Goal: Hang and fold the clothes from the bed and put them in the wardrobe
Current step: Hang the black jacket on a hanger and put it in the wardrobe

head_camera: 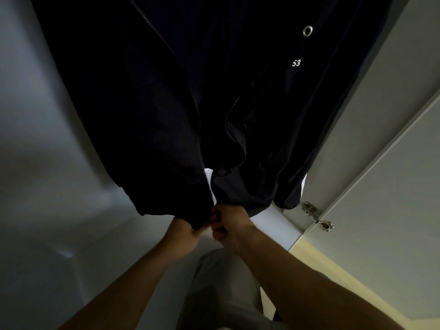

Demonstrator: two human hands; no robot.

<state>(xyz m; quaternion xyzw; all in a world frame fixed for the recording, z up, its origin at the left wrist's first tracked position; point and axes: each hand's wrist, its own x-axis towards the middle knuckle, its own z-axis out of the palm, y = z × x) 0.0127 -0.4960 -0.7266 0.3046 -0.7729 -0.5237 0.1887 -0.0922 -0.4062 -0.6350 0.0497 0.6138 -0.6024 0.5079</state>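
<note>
1. Two bare forearms reach in from below, with a grey trouser leg [226,294] between them, beneath the grip.
2. The left hand [188,231] has its grip clamped on the bottom hem of a dark jacket [142,115], fingers curled into the cloth of one front panel.
3. The right hand [228,225] sits just beside the left. Its fingers are curled and its grip is closed on the hem corner of the other front panel.
4. The jacket hangs straight above both grips and fills the upper view. A white strip [209,182] shows between its two front edges, just above the grip.
5. High above the left grip runs a zip [142,14]. Above and right of the right grip are a metal eyelet [307,31] and a white "53" print [296,63].
6. Right of the grip stands the pale wardrobe door [381,139], with its metal hinge [316,216] about level with the right hand. A pale yellow floor [333,270] lies below and to the right.
</note>
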